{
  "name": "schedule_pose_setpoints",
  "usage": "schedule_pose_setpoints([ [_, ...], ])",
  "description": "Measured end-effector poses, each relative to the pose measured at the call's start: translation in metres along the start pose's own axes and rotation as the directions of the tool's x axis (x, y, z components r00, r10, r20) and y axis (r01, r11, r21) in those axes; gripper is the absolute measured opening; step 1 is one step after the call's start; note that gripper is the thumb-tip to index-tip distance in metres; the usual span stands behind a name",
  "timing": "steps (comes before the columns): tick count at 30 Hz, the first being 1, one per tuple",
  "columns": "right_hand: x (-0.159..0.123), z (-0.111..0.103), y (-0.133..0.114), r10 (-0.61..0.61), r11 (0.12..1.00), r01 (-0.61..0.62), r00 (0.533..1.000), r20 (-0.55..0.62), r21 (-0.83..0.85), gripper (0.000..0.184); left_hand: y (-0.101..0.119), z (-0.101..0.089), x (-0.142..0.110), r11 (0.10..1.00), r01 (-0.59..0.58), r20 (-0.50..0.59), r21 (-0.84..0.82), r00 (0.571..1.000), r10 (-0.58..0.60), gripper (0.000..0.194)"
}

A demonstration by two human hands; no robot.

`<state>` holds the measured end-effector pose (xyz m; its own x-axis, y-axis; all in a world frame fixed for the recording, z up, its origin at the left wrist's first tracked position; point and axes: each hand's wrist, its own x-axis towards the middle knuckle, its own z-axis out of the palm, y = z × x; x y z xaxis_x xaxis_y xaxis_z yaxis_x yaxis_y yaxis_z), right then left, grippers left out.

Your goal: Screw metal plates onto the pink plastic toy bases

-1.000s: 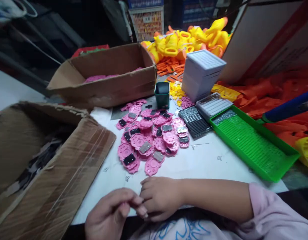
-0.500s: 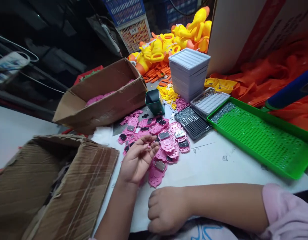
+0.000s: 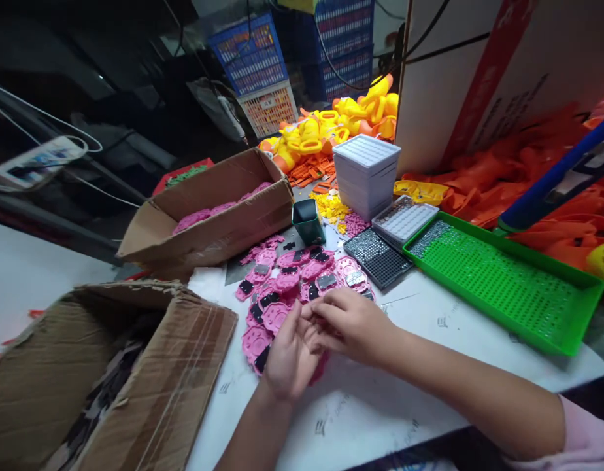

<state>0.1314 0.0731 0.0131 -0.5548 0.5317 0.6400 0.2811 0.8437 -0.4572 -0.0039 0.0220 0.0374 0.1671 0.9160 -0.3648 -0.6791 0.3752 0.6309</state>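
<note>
My left hand (image 3: 293,356) is palm up over the near side of a pile of pink plastic pieces (image 3: 275,316), its fingers curled in. Over its fingertips my right hand (image 3: 353,325) reaches from the right with its fingers pressed together. The fingertips of both hands meet, and anything between them is too small or hidden to make out. Many of the pink pieces carry black or silvery rectangular parts. Part of the pile lies hidden under the hands. A white sheet (image 3: 361,405) covers the table beneath.
Behind the pile stand a dark green cup (image 3: 308,222), a black grid tray (image 3: 378,257), a white tray (image 3: 404,221), a stack of white trays (image 3: 365,183) and a green tray (image 3: 508,281). Cardboard boxes (image 3: 214,229) flank the left. Yellow duck-like toys (image 3: 326,127) are heaped behind.
My right hand has risen from the table's near edge and moved forward to meet my left hand. My left hand has come slightly nearer. The view has tilted up a little.
</note>
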Motion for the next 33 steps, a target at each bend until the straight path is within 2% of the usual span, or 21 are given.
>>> schedule_pose_setpoints([
  [5,-0.015,0.013,0.012,-0.041,0.999,0.037,0.993,0.109,0.037,0.02,-0.016,-0.005,-0.008,0.996,-0.081,-0.013,0.048,0.997,0.081,0.028],
  [14,-0.009,-0.001,0.015,-0.103,0.994,0.105,0.981,0.162,-0.001,0.026,-0.019,-0.015,-0.005,0.994,-0.063,-0.055,0.086,0.996,0.068,0.046],
  [20,-0.011,0.004,0.018,-0.086,0.996,0.084,0.99,0.111,0.027,0.021,-0.019,-0.015,-0.007,0.993,-0.079,0.015,0.087,0.997,0.078,0.053],
  [26,-0.01,-0.002,0.017,-0.124,0.988,0.117,0.99,0.067,0.103,0.017,-0.018,-0.017,-0.011,0.985,-0.122,0.05,0.121,0.992,0.117,0.056],
  [33,-0.014,0.0,0.017,-0.1,0.986,0.083,0.988,0.117,0.146,0.016,-0.018,-0.018,-0.007,0.976,-0.15,0.038,0.158,0.989,0.146,0.048],
])
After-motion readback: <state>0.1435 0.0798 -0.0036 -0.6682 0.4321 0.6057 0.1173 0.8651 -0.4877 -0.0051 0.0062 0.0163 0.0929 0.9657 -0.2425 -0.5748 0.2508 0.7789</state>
